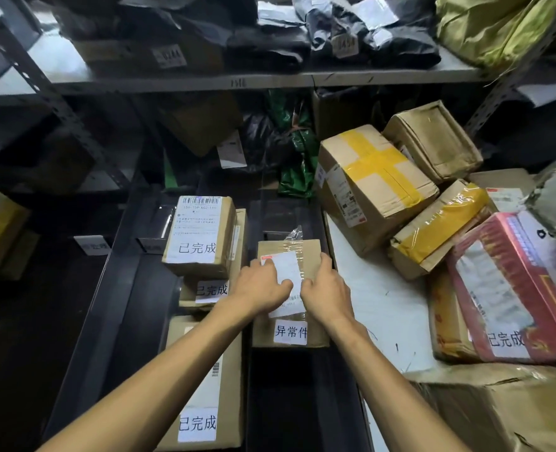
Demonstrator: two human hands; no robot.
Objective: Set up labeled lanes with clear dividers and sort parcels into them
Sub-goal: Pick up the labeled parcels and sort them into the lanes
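1. Both of your hands are on the small brown cardboard box (306, 252). Your left hand (263, 288) has its fingers bent over the top face, on the white shipping label (286, 269). Your right hand (327, 288) clasps the box's right edge, thumb on top.
2. That box sits in the dark middle lane (296, 402). Its near face carries a white sticker reading 异常件 (291, 332), so this looks like the exceptions lane.
3. Just to its left, across a dark lane wall (247, 380), the tall brown box with a barcode label (201, 236) and its neighbours carry 已完成 stickers.
4. You appear to be seating or squaring this parcel in its lane, so the sorting step is under way and the lanes are already labelled.
5. Next, let go once the box lies flat with its sticker facing you.
6. Then reach right to the unsorted pile on the white tabletop (368, 288), perhaps the yellow-taped brown carton (374, 184). Read its label before choosing a lane.
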